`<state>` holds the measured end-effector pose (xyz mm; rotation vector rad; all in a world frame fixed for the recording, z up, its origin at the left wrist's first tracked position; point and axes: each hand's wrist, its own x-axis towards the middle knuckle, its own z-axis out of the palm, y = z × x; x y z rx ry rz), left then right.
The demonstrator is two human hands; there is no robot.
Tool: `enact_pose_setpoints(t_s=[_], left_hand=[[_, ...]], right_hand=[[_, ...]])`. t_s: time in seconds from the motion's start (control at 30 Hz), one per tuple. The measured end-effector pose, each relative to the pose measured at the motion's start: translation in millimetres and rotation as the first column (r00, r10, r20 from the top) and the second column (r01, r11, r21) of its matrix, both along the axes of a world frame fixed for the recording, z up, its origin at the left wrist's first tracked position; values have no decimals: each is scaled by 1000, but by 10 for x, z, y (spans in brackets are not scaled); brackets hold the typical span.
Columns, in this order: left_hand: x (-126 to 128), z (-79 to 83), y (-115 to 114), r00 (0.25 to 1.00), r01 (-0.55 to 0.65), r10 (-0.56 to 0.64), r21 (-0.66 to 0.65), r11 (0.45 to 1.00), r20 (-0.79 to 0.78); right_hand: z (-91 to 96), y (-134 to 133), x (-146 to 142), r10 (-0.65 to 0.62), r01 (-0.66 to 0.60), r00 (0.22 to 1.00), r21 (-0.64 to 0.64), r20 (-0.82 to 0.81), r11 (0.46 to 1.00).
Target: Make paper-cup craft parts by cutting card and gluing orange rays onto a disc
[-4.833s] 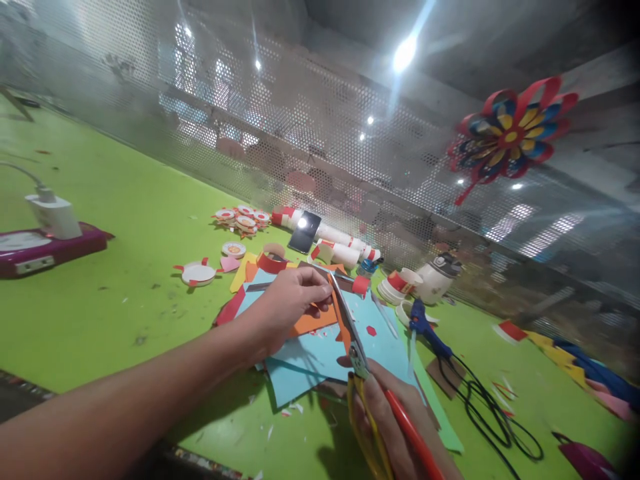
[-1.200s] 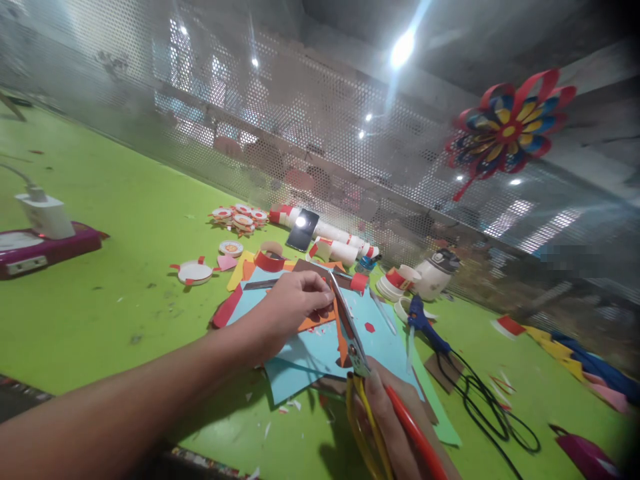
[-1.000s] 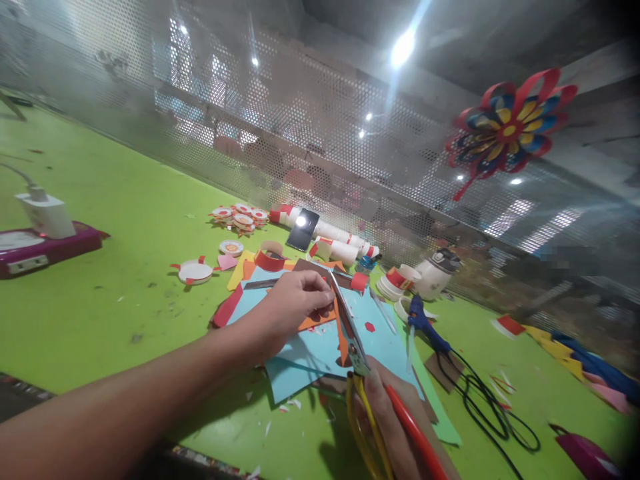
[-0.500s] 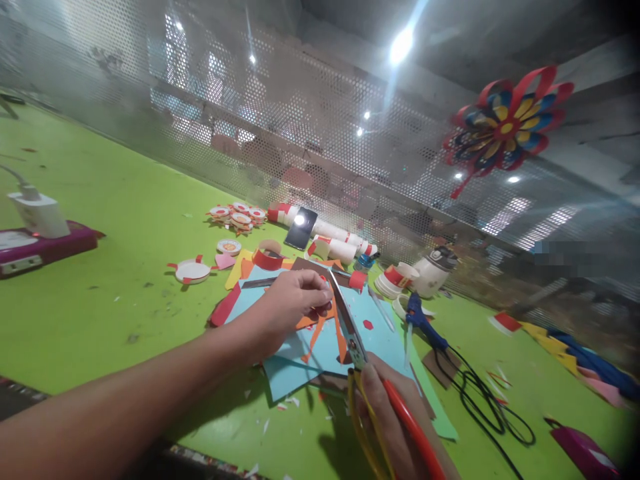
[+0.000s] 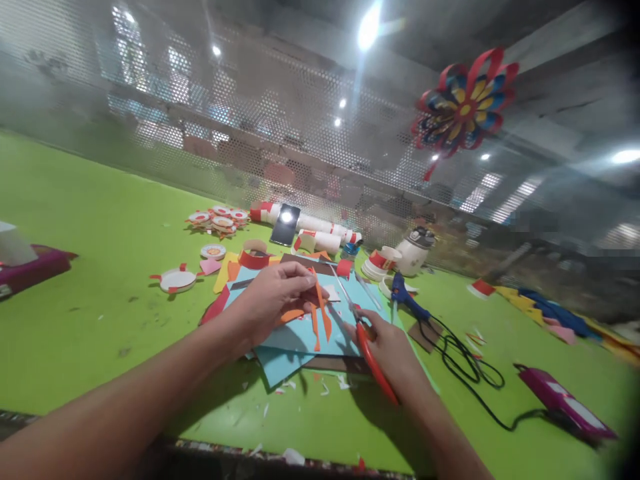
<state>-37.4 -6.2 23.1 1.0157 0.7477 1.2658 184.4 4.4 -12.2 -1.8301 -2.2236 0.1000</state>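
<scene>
My left hand (image 5: 273, 303) is closed on a piece of orange paper (image 5: 305, 308) cut into hanging strips, held above a light blue sheet (image 5: 300, 339) on the green table (image 5: 100, 253). My right hand (image 5: 393, 350) grips red-handled scissors (image 5: 363, 333), their blades pointing up and left toward the orange strips. More coloured sheets lie beneath the blue one.
A blue glue gun (image 5: 407, 300) with a black cord (image 5: 465, 363) lies to the right. Behind are paper cups (image 5: 383, 263), a phone (image 5: 285, 225), decorated white discs (image 5: 217, 220), a white jar (image 5: 413, 250). A perforated metal screen (image 5: 250, 120) bears a paper flower (image 5: 465, 107). Magenta objects (image 5: 565, 403) lie at both sides.
The view has swung right. My right hand with the scissors has drawn away from the orange paper, which now hangs in cut strips from my left hand.
</scene>
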Motion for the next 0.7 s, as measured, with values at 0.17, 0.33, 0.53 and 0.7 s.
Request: enact_pose_setpoints(t_s=[0.17,0.33,0.53,0.7], left_hand=[[-8,-16,18,1000,3,-3,-7,1000,-23],[-27,-96,86,998,-20,21,19,1000,-56],[-51,-158,141,996,-34,36,26,999,-84],[-32,-183,162,995,-62,66,49,997,-78]], right_hand=[[-7,68,17,-77,80,994,-28,74,996],[-33,40,-3,-65,72,987,-43,149,996],[148,-81,5,7,-4,983,-19,182,1000],[392,-247,-187,219,-220,974,-9,-60,975]])
